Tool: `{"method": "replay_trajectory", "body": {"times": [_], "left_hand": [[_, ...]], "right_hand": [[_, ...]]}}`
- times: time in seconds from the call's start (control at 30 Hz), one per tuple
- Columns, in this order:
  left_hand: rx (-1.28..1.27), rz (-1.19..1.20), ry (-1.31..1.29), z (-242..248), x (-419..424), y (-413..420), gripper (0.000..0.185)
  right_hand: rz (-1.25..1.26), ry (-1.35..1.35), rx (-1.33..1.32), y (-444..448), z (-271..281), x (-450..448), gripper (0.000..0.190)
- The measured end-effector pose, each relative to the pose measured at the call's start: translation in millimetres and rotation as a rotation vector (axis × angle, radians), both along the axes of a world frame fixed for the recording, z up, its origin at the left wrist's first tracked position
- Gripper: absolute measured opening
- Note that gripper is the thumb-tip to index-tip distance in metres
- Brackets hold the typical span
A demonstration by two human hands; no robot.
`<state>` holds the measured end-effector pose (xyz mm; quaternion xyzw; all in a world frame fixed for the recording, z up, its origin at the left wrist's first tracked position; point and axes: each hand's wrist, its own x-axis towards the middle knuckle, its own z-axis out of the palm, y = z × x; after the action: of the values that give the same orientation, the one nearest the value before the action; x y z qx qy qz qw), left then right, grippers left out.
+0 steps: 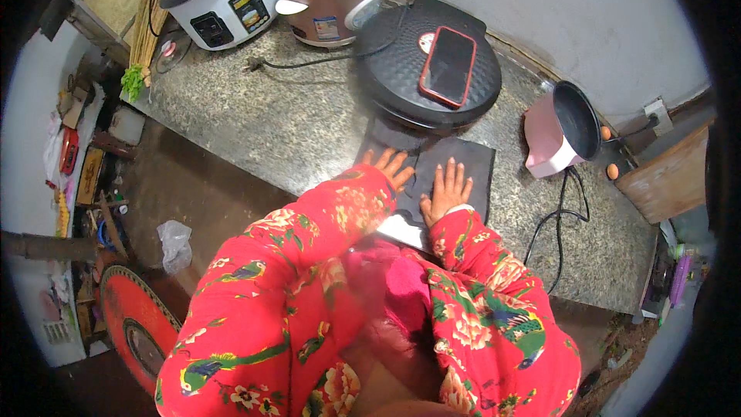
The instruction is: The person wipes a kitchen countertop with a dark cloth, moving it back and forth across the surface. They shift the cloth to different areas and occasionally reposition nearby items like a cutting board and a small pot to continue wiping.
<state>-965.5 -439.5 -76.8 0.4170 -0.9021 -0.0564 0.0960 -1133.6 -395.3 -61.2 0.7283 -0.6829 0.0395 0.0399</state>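
My left hand lies palm down with spread fingers on a piece of dark grey fabric on the stone counter. Beside it, my right hand rests flat on the same fabric, fingers apart. Neither hand grips anything. A seam or fold runs through the fabric between the hands, and a white patch shows at its near edge by my jacket. My sleeves hide part of the cloth. Just beyond it sits a round black electric griddle, its lid closed, with a red-cased smartphone on top.
At the back left stand a white rice cooker and a brown cooker pot. A pink electric pot with a black cord is at right, near two eggs and a wooden board. A plug lies on the counter.
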Motion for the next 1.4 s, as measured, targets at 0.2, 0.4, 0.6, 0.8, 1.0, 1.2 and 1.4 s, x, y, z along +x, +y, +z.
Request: {"method": "replay_trajectory", "body": {"times": [0.2,0.4,0.6,0.8,1.0,1.2,1.4], "left_hand": [[-0.029,0.071,-0.088,-14.4,88.6,-35.0,0.040],[-0.018,0.183,-0.032,5.6,183.6,-58.2,0.022],[0.006,0.286,0.167,14.3,187.7,-44.1,0.039],[-0.097,0.448,0.021,5.0,165.4,-32.7,0.045],[-0.200,0.207,0.301,-26.1,101.7,-24.7,0.029],[-0.118,0.235,0.417,-26.0,24.8,55.0,0.030],[-0.015,-0.009,0.515,25.1,-82.3,95.7,0.027]], "right_hand": [[0.003,-0.083,-0.024,-14.7,-14.3,96.9,0.069],[0.196,-0.290,-0.067,-33.5,-11.3,163.0,0.069],[0.279,-0.116,-0.097,-70.7,-14.7,182.7,0.065],[0.254,-0.147,-0.093,-70.7,-14.1,188.8,0.063],[0.268,-0.060,-0.026,-45.5,-10.4,112.9,0.049],[0.492,-0.234,-0.213,24.0,12.6,32.5,0.035],[0.307,-0.246,0.057,72.6,69.9,-66.3,0.031]]}}
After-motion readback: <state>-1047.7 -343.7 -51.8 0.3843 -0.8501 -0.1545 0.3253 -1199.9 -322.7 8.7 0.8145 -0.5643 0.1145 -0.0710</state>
